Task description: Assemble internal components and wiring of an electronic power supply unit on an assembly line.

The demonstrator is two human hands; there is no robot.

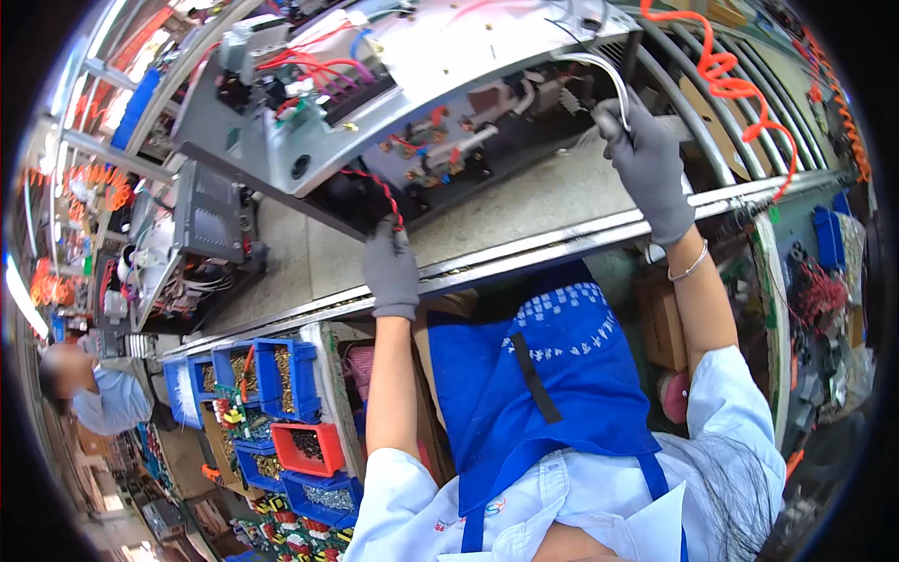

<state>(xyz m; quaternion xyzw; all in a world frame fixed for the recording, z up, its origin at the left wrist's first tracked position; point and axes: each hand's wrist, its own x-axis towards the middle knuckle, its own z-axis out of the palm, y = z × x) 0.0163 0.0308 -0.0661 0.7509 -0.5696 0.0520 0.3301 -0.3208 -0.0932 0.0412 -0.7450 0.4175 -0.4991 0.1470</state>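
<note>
A large open metal chassis [449,61] with wiring and electrical parts inside stands tilted on the workbench before me. My left hand [390,273], in a grey glove, is at its near lower edge. Its fingers are closed on a twisted red-and-black wire [385,190] that runs out of the chassis. At the chassis's right end, my right hand [648,169], gloved the same way, has its fingers closed round white cables [611,71] that loop down from the top. The ends of both wires are hidden by the gloves.
Metal rollers [698,103] lie to the right, under a coiled orange air hose [721,66]. A second chassis [208,220] stands on the left. Blue bins [286,375] and a red bin [307,448] of small fasteners sit below the bench edge. Another person [103,393] is at far left.
</note>
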